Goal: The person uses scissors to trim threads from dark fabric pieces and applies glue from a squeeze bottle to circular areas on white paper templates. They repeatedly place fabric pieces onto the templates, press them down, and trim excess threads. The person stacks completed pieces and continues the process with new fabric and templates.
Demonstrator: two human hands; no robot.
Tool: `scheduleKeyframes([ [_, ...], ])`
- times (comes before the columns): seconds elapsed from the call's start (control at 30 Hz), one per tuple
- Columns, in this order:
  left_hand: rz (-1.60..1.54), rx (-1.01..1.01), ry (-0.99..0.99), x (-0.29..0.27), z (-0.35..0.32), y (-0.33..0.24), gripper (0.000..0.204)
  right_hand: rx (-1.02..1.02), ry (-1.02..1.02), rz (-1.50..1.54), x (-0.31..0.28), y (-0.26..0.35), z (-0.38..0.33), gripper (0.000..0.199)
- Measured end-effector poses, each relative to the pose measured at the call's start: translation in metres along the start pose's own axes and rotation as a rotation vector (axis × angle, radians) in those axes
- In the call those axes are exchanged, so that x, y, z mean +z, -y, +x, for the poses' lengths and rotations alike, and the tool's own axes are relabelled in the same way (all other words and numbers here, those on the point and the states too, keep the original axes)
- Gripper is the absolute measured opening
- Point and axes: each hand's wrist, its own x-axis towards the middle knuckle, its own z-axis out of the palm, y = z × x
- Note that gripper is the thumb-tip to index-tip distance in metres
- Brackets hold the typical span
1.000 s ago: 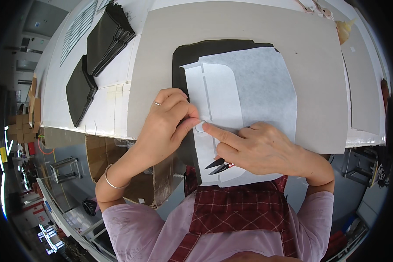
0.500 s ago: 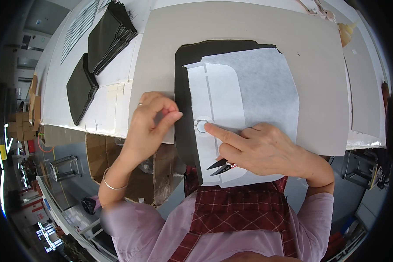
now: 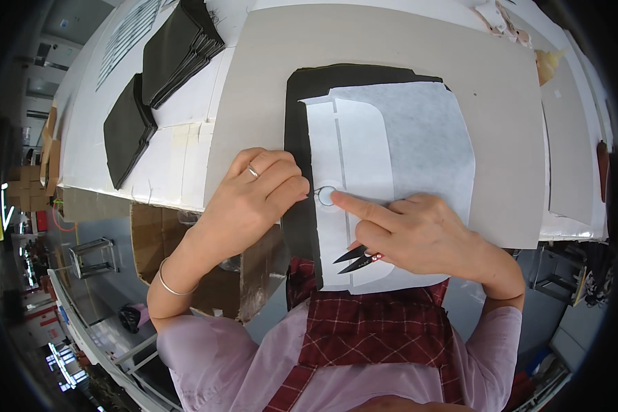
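A dark fabric panel point(image 3: 300, 230) lies under a white sheet-like piece point(image 3: 432, 144) with a pale rounded strip along its left side. My right hand point(image 3: 422, 233) rests on this piece, its index fingertip at a small round disc point(image 3: 327, 196) with a dark outline. Curled in the other fingers of that hand is a pair of thread snips point(image 3: 357, 261), its dark blades pointing left. Just left of the disc, over the dark panel's edge, my left hand point(image 3: 254, 196) is closed in a pinch. What its fingertips hold is too small to name.
Beneath the work is a large grey board point(image 3: 505, 158) on a white table. Stacks of dark folded pieces point(image 3: 178, 55) sit at the far left. An open cardboard box point(image 3: 161, 257) stands below the table's front edge, near my left forearm.
My left hand has shifted right, closer to the disc, and its fingers have drawn together. My right hand keeps its finger at the disc, the snips still in it.
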Motion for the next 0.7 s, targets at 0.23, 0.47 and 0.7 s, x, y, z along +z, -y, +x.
scheduleKeyframes([
  [0.23, -0.129, -0.006, -0.029, 0.001, 0.004, 0.006, 0.023, 0.129, 0.089, 0.238, -0.046, -0.005, -0.001, 0.022],
  [0.47, -0.141, -0.001, -0.057, 0.008, -0.001, 0.009, 0.020, 0.263, 0.105, 0.258, -0.067, -0.001, 0.012, 0.029],
  [0.7, -0.222, -0.049, -0.161, 0.016, 0.007, 0.014, 0.016, 0.274, 0.276, 0.128, -0.086, -0.007, 0.023, 0.034],
])
